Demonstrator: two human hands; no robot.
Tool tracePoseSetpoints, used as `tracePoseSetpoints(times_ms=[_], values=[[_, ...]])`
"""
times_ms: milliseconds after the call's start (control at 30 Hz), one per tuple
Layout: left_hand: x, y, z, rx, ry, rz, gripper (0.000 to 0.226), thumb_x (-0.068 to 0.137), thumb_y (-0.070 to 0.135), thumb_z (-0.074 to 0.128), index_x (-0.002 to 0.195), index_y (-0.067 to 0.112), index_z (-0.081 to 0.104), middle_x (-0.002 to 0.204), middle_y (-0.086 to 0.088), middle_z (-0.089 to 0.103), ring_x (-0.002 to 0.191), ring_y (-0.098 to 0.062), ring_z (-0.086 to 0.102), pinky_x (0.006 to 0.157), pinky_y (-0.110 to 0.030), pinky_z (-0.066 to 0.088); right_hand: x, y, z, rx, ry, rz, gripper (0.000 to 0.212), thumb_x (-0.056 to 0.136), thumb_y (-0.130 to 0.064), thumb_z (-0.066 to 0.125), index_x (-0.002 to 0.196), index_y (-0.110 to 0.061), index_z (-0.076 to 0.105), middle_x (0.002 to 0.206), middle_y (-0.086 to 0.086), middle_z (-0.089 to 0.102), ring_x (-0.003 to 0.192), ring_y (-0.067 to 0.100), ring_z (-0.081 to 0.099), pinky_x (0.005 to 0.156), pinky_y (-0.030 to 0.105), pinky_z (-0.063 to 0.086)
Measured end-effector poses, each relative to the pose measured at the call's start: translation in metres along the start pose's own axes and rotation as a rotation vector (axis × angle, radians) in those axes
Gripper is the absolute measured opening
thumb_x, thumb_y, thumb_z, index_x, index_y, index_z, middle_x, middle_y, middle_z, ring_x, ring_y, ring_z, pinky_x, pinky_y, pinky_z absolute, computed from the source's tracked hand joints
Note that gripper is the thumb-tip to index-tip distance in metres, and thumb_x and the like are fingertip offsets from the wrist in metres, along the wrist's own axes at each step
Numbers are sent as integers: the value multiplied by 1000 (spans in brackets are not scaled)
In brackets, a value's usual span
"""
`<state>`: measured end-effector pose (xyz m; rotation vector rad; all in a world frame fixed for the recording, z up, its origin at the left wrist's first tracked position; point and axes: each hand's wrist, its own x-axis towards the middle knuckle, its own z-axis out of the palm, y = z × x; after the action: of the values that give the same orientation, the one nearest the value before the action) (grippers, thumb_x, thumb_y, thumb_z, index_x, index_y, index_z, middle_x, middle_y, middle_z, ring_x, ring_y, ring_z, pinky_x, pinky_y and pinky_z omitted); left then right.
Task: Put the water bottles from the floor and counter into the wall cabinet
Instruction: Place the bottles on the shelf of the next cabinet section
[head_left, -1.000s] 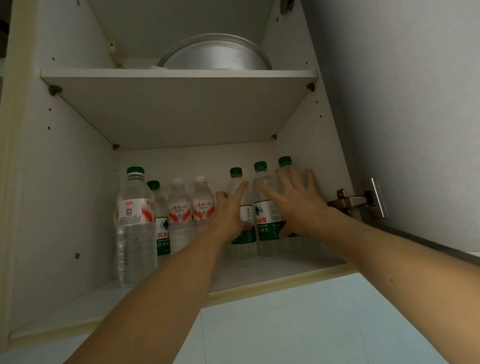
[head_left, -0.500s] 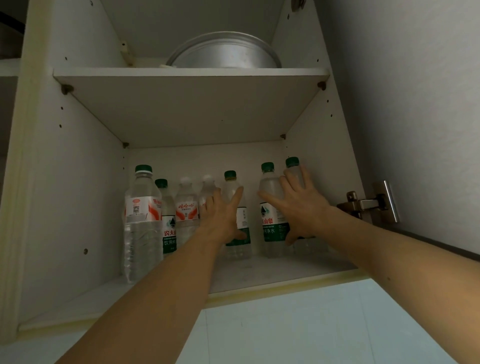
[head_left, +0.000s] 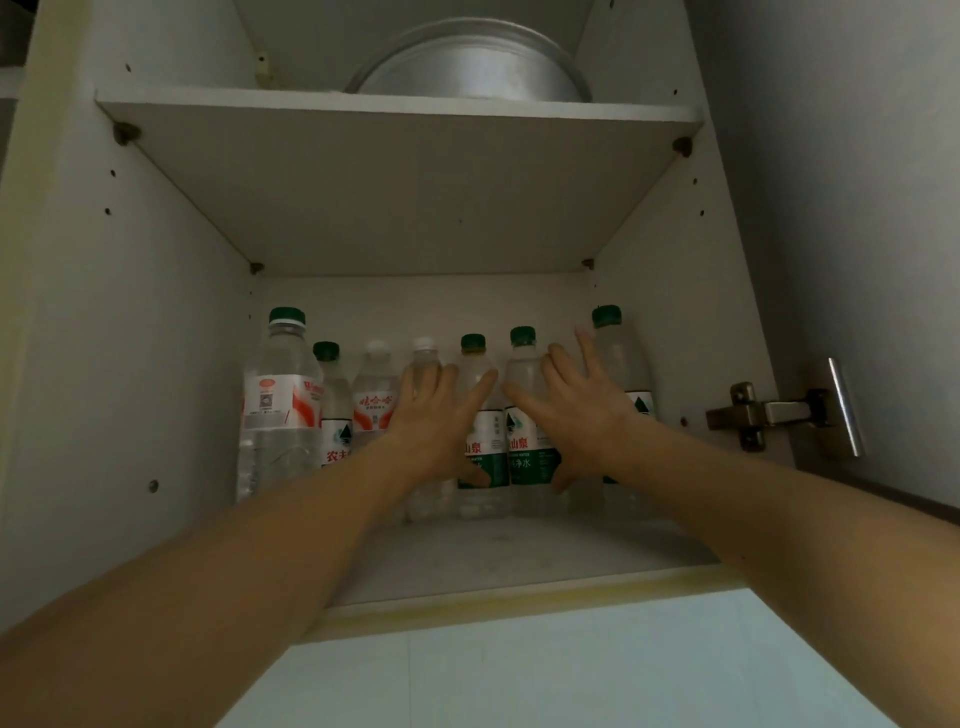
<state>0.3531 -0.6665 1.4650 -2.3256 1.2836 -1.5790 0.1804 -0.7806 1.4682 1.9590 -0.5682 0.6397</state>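
Note:
Several water bottles stand in a row at the back of the wall cabinet's lower shelf (head_left: 519, 561). A tall bottle with a red-and-white label (head_left: 278, 400) is at the left end, and a green-capped bottle (head_left: 610, 343) stands at the right end. My left hand (head_left: 441, 421) lies with straight, spread fingers against the white-capped bottle (head_left: 423, 356) and a green-labelled bottle (head_left: 485, 452). My right hand (head_left: 576, 410) presses flat, fingers spread, on the green-labelled bottle (head_left: 524, 452) beside it. Neither hand grips anything.
A metal basin (head_left: 467, 67) sits on the upper shelf (head_left: 395, 111). The open cabinet door (head_left: 857, 208) hangs at the right on a metal hinge (head_left: 769, 413). Pale tiled wall (head_left: 519, 670) lies below the cabinet.
Both hands slid left along the row, and the two middle green-labelled bottles now stand close together. The right end bottle is uncovered.

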Motion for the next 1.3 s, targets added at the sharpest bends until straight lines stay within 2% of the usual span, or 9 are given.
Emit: tracePoseSetpoints(times_ms=[133,300,600,700,767,867,1033,1167,1300], values=[[-2,-5,13,16,28,14,138,59,91,62,157,30,-12,159,-18,12,146,-40,8,117,-63,2,7,-5,4,-53,-7,0,135,61,-86,67,159,-20,0,157,31,23,150,46,11,113,73,-11],[0,-3,17,33,56,19,140,59,91,62,157,27,-13,161,-18,10,147,-41,8,118,-60,4,16,-11,7,-105,-49,8,140,61,-90,63,159,-15,-3,159,32,22,150,47,11,111,73,-15],[-2,-1,10,-41,-32,16,138,67,83,67,157,26,-20,165,-20,-3,153,-41,-5,121,-59,-3,24,-15,9,-155,-86,12,148,62,-94,56,158,0,-6,161,30,21,151,47,12,112,71,-19],[-3,-1,9,-44,-36,23,138,67,83,67,157,27,-21,165,-20,-2,153,-41,-5,121,-59,-2,16,-14,5,-153,-87,29,143,67,-91,56,158,1,-6,160,31,22,151,47,12,114,70,-15],[-3,-1,8,-45,-35,24,137,67,82,67,157,26,-21,165,-20,-1,153,-42,-4,121,-59,-1,10,-12,1,-139,-41,49,137,70,-86,60,157,2,1,159,31,25,150,45,17,117,69,-8],[-3,-2,6,-44,-51,28,137,68,82,67,157,26,-22,164,-20,-1,152,-42,-4,122,-60,0,-1,-3,-10,-91,31,67,128,71,-80,67,157,-3,11,158,30,25,148,45,19,119,68,0],[-5,-2,0,-80,-55,35,133,71,79,68,158,25,-17,164,-20,2,152,-43,-1,122,-60,2,-22,22,-34,-28,-160,153,139,60,-84,70,160,-23,-6,163,25,-5,149,52,1,116,72,-1],[-8,-1,-8,-110,-67,39,130,72,72,73,159,24,-10,162,-21,9,151,-43,6,122,-60,7,-40,38,-41,-78,-300,198,140,55,-85,73,159,-33,-6,164,25,-2,149,51,4,111,78,-5],[-11,0,-13,-101,-70,44,128,73,70,74,160,22,-7,160,-22,11,150,-44,9,121,-62,10,-50,36,-34,-147,-352,205,143,56,-82,75,158,-36,-14,161,28,12,148,50,11,112,77,-7]])
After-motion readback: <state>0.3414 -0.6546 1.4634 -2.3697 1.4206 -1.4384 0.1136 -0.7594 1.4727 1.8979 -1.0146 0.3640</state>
